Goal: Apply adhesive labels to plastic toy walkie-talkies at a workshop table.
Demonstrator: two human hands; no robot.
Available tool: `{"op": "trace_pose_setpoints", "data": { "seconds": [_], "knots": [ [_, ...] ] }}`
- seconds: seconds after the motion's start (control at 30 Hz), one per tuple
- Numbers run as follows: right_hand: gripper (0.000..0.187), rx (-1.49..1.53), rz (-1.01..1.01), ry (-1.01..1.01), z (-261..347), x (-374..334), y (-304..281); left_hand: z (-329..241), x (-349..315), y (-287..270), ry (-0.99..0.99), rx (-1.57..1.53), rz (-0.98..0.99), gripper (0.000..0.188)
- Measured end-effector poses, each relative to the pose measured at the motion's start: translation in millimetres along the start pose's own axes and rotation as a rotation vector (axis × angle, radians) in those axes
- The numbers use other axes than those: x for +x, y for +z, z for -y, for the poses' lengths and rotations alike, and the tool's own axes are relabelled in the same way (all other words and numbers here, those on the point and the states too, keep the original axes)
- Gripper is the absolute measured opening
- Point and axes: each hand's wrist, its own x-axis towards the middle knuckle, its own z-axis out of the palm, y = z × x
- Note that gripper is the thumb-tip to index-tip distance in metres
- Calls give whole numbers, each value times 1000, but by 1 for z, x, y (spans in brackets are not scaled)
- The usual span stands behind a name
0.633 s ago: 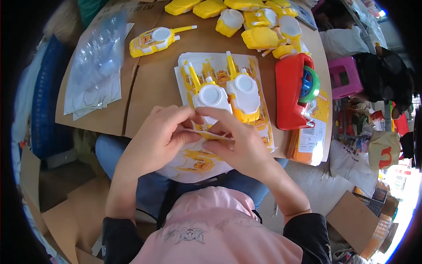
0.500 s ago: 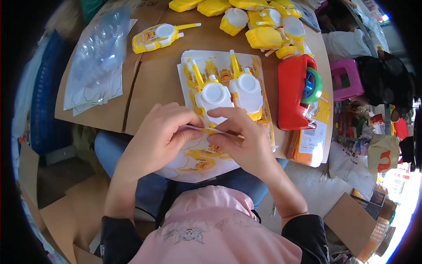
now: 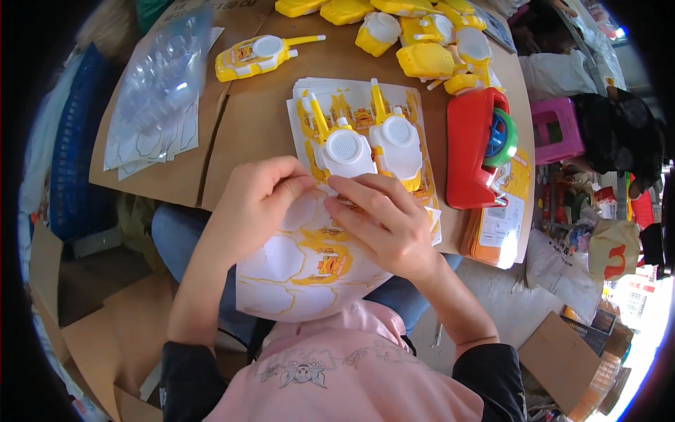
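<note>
Between my hands hangs a sticker sheet (image 3: 316, 281) with yellow cartoon prints and pale cut-out outlines, its lower part curving over my lap. My left hand (image 3: 256, 200) pinches its upper edge between thumb and forefinger. At the same edge, the fingers of my right hand (image 3: 390, 221) close over the sheet; the fingertips nearly meet the left ones, and whether a single sticker is between them cannot be made out. Just beyond my fingers, a white-and-yellow toy walkie-talkie (image 3: 344, 149) and a second toy walkie-talkie (image 3: 397, 144) lie face up on a stack of sticker sheets (image 3: 300, 116).
A red tape dispenser (image 3: 467, 151) stands to the right, beside orange printed cards (image 3: 499, 228). Another toy walkie-talkie (image 3: 256, 56) lies at the far left, near clear plastic packaging (image 3: 162, 84). Several yellow toys (image 3: 425, 61) are heaped at the back of the cardboard-covered table (image 3: 235, 137).
The sticker sheet has tipped down toward me, so more of its printed face shows. My left hand has shifted slightly up, and my right fingers have straightened somewhat over the sheet.
</note>
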Motion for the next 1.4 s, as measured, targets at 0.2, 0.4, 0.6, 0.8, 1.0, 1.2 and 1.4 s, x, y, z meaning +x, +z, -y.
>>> {"op": "trace_pose_setpoints", "data": {
  "seconds": [0.2, 0.4, 0.6, 0.8, 1.0, 1.2, 1.4],
  "knots": [
    [53, -10, 77, 293, 8, 3, -6, 3, 8, -6, -12, 9, 42, 14],
    [42, -203, 128, 135, 6, -4, -9, 5, 8, -11, -76, -40, 64, 13],
    [24, -65, 168, 131, 20, -3, -5, -1, 6, 1, 417, 594, 1, 7],
    [52, -50, 27, 128, 16, -5, -7, -2, 10, 5, -25, 127, 140, 10],
    [39, -196, 86, 188, 18, -9, -4, 5, 13, 5, -100, -69, 188, 16],
    [33, 91, 50, 162, 31, -6, -7, 2, 12, 0, -182, -163, 234, 16],
    [33, 295, 138, 104, 58, -4, -6, 7, 8, 7, -104, -39, 167, 14]
  ]
}}
